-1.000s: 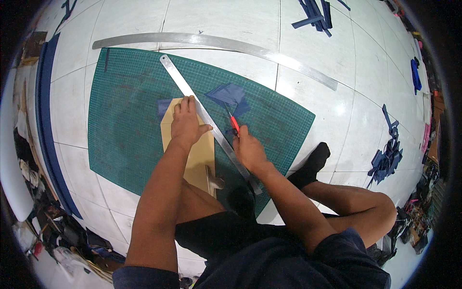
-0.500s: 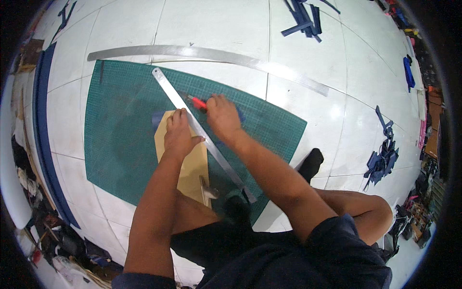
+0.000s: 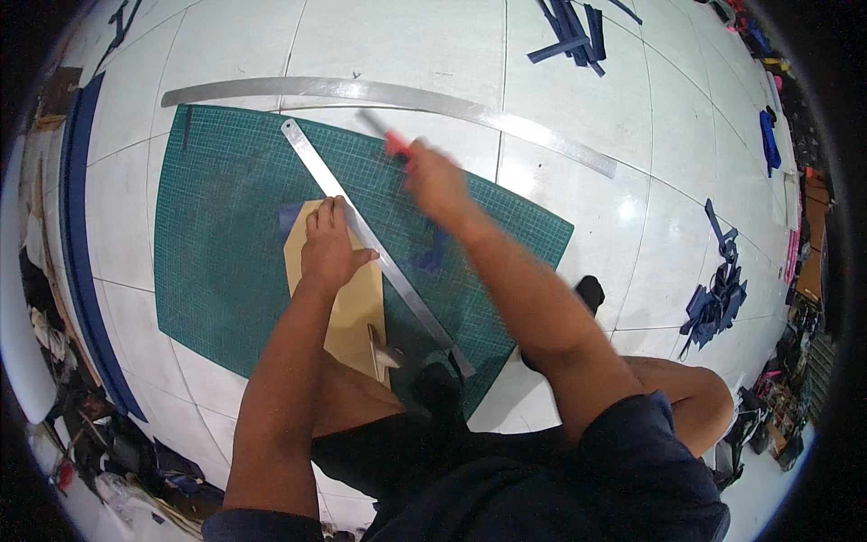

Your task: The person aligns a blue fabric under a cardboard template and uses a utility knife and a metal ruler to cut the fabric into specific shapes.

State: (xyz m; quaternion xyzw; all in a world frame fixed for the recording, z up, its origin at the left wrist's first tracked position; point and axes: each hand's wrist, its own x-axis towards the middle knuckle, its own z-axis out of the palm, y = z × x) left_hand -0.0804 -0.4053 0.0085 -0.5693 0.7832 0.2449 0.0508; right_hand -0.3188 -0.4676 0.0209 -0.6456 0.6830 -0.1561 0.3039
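A steel ruler lies slantwise on the green cutting mat. My left hand rests on a tan card template, fingers stretched out, thumb apart and touching the ruler's edge. Dark blue fabric peeks out at the template's upper left corner. Near my leg, a metal clip sits on the template's lower part. Closed around a red utility knife, my right hand is above the mat's far side, blurred by motion. A blue scrap lies right of the ruler.
A longer metal ruler lies on white floor tiles beyond the mat. Blue strips lie at the far right, and a heap of blue scraps at the right. A long blue fabric piece runs along the left.
My right hand has moved away from the ruler, outward and to the right, with the knife, uncovering the blue scrap. My left hand stays on the template and ruler.
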